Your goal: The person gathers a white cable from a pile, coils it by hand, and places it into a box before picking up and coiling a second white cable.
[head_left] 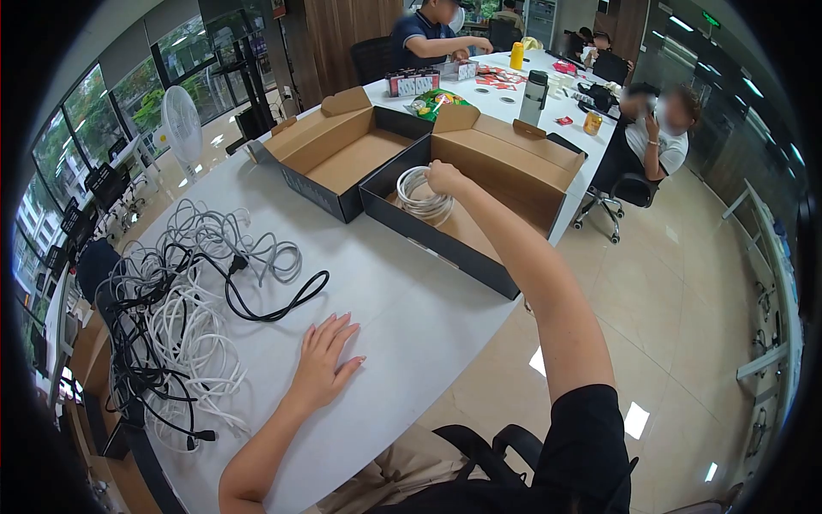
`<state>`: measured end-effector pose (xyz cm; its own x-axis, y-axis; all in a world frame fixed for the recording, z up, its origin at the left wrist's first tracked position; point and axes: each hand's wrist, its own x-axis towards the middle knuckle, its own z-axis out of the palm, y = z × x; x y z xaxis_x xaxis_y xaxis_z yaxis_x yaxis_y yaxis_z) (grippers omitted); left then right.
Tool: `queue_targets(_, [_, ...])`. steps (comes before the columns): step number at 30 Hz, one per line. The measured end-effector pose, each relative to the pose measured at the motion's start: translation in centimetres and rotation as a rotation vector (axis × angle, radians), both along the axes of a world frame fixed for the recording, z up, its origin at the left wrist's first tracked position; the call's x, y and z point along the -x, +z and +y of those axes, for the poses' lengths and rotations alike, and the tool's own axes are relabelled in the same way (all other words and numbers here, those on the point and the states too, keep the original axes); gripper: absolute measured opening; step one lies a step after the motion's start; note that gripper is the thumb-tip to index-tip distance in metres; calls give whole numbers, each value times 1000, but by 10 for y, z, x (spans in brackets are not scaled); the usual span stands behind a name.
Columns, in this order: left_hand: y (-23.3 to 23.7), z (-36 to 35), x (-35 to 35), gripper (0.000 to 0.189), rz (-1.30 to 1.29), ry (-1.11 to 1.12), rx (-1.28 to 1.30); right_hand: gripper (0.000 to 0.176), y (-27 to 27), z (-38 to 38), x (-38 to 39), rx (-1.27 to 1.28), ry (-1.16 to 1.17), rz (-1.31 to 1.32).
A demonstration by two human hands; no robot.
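My right hand point(443, 177) reaches over the nearer open cardboard box point(441, 261), its fingers closed on a coiled white cable point(424, 204). The coil hangs inside the box, close to its left end. Flat on the white table point(377, 377) rests my left hand point(325, 360), fingers spread and holding nothing. To its left lies a tangled heap of cables: grey ones point(278, 261) at the back, white ones point(193, 321) in the middle, black ones point(141, 360) along the left side. A black cable loop point(287, 308) sticks out toward my left hand.
A second open box point(342, 163) adjoins the first on its far left. Behind them are a green snack bag point(441, 103), a grey bottle point(533, 98) and a yellow cup point(516, 56). People sit at the far end and right side. Another box point(98, 377) stands below the table's left edge.
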<state>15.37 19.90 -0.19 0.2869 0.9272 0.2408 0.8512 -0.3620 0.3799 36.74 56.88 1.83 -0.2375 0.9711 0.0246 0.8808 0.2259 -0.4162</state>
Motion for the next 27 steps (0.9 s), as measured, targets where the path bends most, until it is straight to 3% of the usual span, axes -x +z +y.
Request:
queue_targets(2, [0, 1, 0, 47, 5, -1, 2, 41, -3, -13, 4, -13, 5, -42])
queue_targets(3, [0, 1, 1, 48, 8, -2, -1, 57, -6, -10, 6, 36, 91, -68])
queue_targets(6, [0, 2, 1, 48, 12, -3, -2, 72, -10, -18, 9, 46, 226, -227])
queue_targets(7, [0, 2, 1, 48, 13, -3, 0, 86, -3, -20, 11, 116, 211, -223])
queue_targets(13, [0, 3, 2, 49, 9, -6, 6, 99, 10, -16, -1, 85, 371, -72])
queue_targets(19, [0, 3, 2, 49, 14, 3, 16, 78, 28, -65, -3, -221, 618, -131])
queue_targets(22, [0, 4, 2, 49, -1, 3, 19, 68, 1, -53, -3, -380, 727, -84])
queue_targets(27, [0, 4, 3, 47, 5, 7, 25, 66, -14, -43, -4, -204, 717, -105])
